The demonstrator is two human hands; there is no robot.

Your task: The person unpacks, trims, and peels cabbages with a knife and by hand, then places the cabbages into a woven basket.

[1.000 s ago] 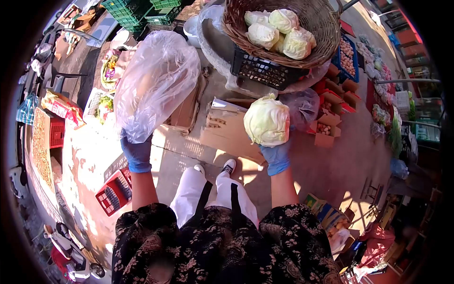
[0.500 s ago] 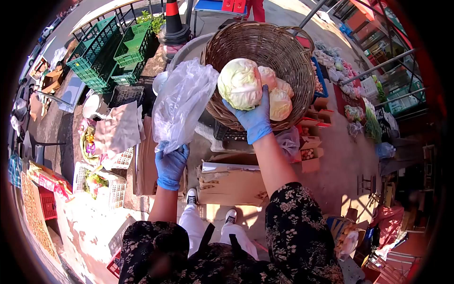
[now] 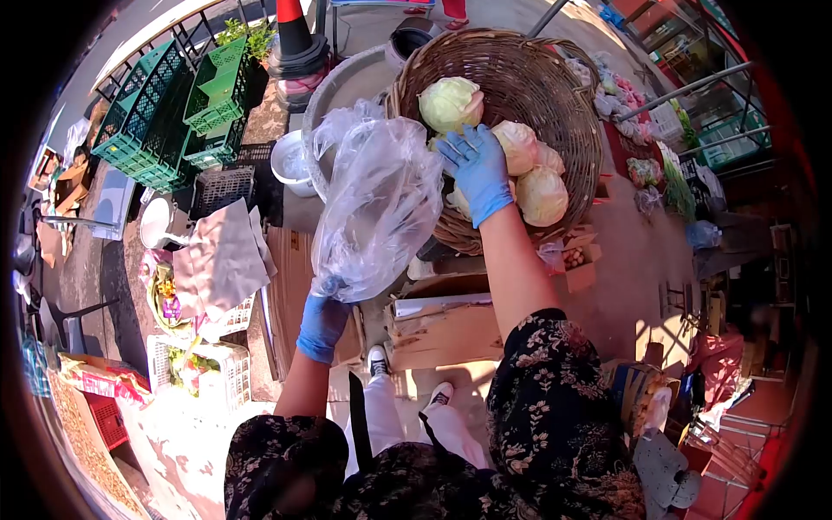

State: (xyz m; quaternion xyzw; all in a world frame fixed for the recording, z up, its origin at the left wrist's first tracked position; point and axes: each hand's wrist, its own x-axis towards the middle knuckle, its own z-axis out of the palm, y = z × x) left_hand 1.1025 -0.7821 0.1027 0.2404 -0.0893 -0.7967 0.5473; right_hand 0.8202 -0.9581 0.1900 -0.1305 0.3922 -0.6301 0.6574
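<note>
My left hand, in a blue glove, grips the lower end of a clear plastic bag, which puffs up above it. My right hand, also blue-gloved, is over the near left part of a round wicker basket. Its fingers are spread and it holds nothing. A pale green cabbage rests just beyond its fingertips. Beside the hand on the right sit more cabbages, one close to the fingers and another nearer to me. Part of a cabbage under my palm is hidden; contact with it is unclear.
Behind the bag stands a large grey round tub, with a white bucket at its left. Green crates and a traffic cone are farther left. A cardboard box lies before my feet. Bagged produce lines the right.
My right hand has let go of the cabbage, which now lies farther back in the basket. The bag has moved right, closer to the basket. The whole view has shifted a little.
</note>
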